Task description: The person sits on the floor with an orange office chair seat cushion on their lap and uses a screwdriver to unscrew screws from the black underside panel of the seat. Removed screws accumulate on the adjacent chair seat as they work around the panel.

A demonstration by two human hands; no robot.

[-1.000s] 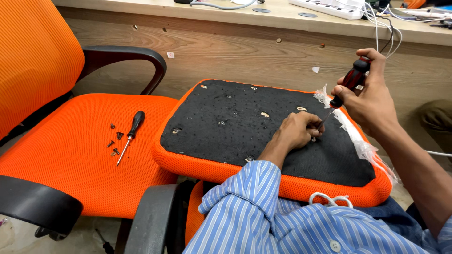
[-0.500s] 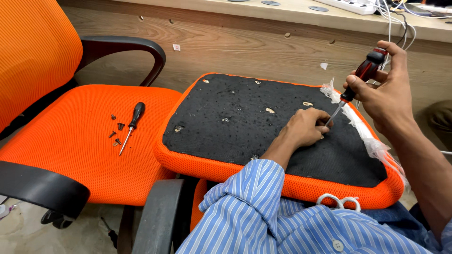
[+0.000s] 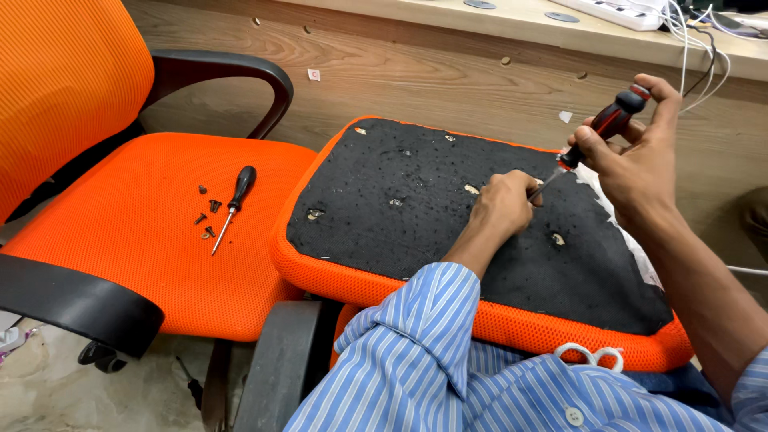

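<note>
Black underside of the seat cushion (image 3: 448,208) lies upturned; loose screws (image 3: 206,218) and a spare screwdriver (image 3: 232,202) rest on the chair seat (image 3: 144,240). The right hand (image 3: 632,156) is closed round a red-handled screwdriver (image 3: 596,136), the left hand (image 3: 502,206) curled at its tip, so several fittings look left to work.

Seat pad (image 3: 416,200) right of chair (image 3: 120,232); screws (image 3: 206,220) on chair

A wooden panel wall (image 3: 448,72) runs under a pale tabletop (image 3: 560,28); an orange mesh office chair (image 3: 120,208) stands on mottled stone floor (image 3: 88,392).
</note>
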